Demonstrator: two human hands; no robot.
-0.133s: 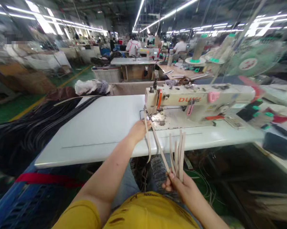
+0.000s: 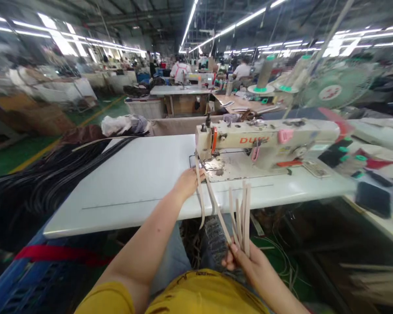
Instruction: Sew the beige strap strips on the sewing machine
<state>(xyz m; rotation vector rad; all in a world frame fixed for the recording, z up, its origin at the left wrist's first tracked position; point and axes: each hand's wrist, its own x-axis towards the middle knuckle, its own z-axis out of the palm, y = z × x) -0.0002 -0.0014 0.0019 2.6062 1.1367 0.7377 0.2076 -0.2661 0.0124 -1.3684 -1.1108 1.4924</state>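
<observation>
In the head view my left hand (image 2: 186, 182) is at the needle end of the sewing machine (image 2: 265, 138), its fingers closed at a beige strip (image 2: 212, 196) beside the presser foot. The fingertips are partly hidden. Another narrow beige length (image 2: 199, 192) hangs down in front of that hand, past the table edge. Lower right, my right hand (image 2: 249, 259) is closed around several beige strips (image 2: 246, 218), whose free ends fan upward. One strip runs taut from this hand up to the needle area.
The white sewing table (image 2: 144, 174) carries the machine. Dark cords (image 2: 52, 170) are heaped at the left, above a blue crate (image 2: 42, 279). Thread cones (image 2: 266, 74), a fan (image 2: 333, 89) and a dark phone-like slab (image 2: 373, 199) are on the right. People sit at machines farther back.
The head view has shifted slightly, so the table and machine appear a little lower and farther left. Both hands keep nearly the same place relative to the machine, with the same strips.
</observation>
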